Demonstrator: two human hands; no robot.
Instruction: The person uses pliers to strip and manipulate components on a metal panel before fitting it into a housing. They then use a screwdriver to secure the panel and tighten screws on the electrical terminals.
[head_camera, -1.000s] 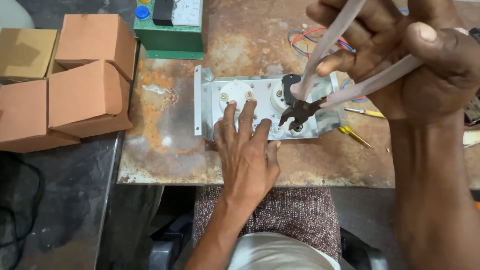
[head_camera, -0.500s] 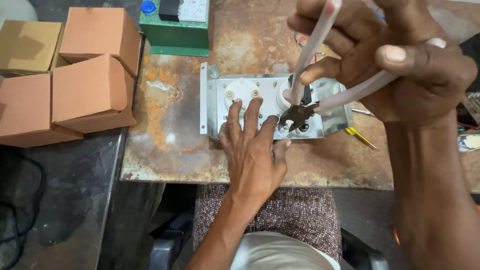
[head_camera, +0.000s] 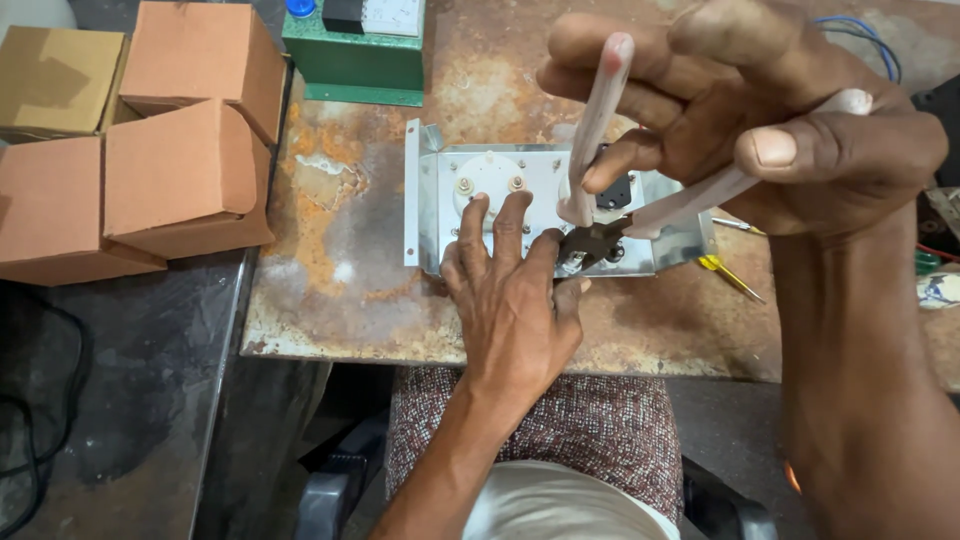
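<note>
Head view: a bent sheet-metal panel (head_camera: 432, 215), bright and silvery, carries a pale round fitting with two small brass terminals and lies flat on a rusty metal desk (head_camera: 340, 300), near the middle of its near edge. The left hand (head_camera: 510, 290) rests palm down on the panel, fingers spread and pressing, gripping nothing. The right hand (head_camera: 760, 120) is raised above the panel's right half, closed around the two pale-sleeved handles of a pair of pliers (head_camera: 590, 245), whose dark nose meets the panel just beside the left fingertips. A yellow-handled screwdriver (head_camera: 728, 275) lies just right of the panel. Cardboard boxes (head_camera: 180, 180) crowd the desk's left edge; a green box-shaped device (head_camera: 360, 60) stands at the far edge. Bare rusted surface lies open left of the panel.
</note>
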